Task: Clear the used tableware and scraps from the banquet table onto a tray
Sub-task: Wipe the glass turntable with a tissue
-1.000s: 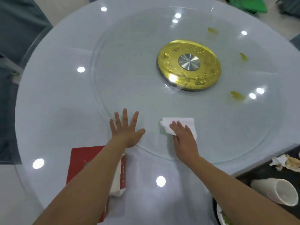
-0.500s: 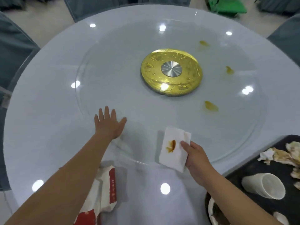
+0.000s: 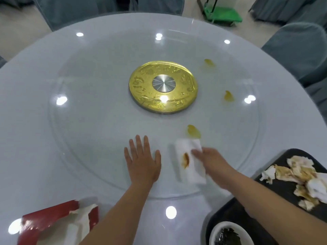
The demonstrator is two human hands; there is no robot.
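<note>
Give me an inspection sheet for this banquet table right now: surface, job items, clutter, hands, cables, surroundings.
Surface: round table with a glass turntable on a gold hub; three yellowish sauce smears, nearest just beyond the napkin.
Job's things: white napkin bearing a brown stain; black tray at the right holding crumpled used napkins and a bowl with dark contents.
Clutter: torn red tissue box at the near left.
Hands: left hand flat and spread on the glass; right hand pressing the napkin, blurred.
Cables: nothing seen.
Surroundings: grey-covered chairs, green cart.
</note>
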